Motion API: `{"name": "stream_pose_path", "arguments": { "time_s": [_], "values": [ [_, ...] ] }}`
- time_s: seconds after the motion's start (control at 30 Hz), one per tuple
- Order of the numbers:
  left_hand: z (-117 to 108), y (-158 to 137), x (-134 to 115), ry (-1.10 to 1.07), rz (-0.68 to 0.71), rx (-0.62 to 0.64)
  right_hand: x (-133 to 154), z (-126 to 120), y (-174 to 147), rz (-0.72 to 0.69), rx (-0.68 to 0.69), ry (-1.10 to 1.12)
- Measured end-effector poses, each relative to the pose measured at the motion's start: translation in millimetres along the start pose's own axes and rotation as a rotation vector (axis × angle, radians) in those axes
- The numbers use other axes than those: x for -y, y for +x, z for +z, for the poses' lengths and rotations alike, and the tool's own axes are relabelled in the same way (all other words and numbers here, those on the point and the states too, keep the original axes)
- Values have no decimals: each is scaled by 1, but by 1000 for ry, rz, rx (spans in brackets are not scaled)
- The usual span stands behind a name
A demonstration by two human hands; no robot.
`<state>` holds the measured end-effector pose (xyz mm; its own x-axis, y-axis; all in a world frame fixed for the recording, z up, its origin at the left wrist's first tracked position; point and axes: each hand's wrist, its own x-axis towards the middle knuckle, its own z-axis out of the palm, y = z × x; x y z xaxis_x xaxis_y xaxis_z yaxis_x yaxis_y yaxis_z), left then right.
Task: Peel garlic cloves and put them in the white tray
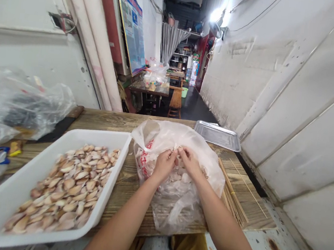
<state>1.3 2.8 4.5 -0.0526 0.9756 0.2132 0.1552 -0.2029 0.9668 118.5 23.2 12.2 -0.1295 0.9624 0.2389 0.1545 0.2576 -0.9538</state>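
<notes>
Over the plastic bag (181,133), my left hand (164,163) and my right hand (189,162) meet with fingertips pinched together. Between them shows a small pale garlic clove (175,146), mostly covered by the fingers. Papery garlic skins (179,177) lie inside the bag under my hands. The bag is white, see-through and printed with red characters. To the left, a white plastic tub (125,142) holds many unpeeled garlic cloves (70,188).
A bundle of thin bamboo sticks (234,196) lies right of the bag, with a loose stick (249,188) beside it. At the back right is a metal tray (218,136). Clear plastic bags (26,103) and a dark flat object (57,127) sit at the left of the wooden table (100,120).
</notes>
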Motion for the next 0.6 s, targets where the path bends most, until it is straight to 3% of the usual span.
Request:
{"name": "stream_pose_path", "arguments": {
  "time_s": [0.13,0.23,0.43,0.6],
  "values": [
    [-5,-1,-4,226,175,-78,2,-2,-2,-7,30,-168],
    [-7,0,-5,301,265,-54,3,-2,-3,7,103,-126],
    [-11,2,-3,310,246,-26,2,2,-3,22,139,7],
    [-7,4,-1,246,191,-82,6,2,-3,-90,96,-133]
  ]
}}
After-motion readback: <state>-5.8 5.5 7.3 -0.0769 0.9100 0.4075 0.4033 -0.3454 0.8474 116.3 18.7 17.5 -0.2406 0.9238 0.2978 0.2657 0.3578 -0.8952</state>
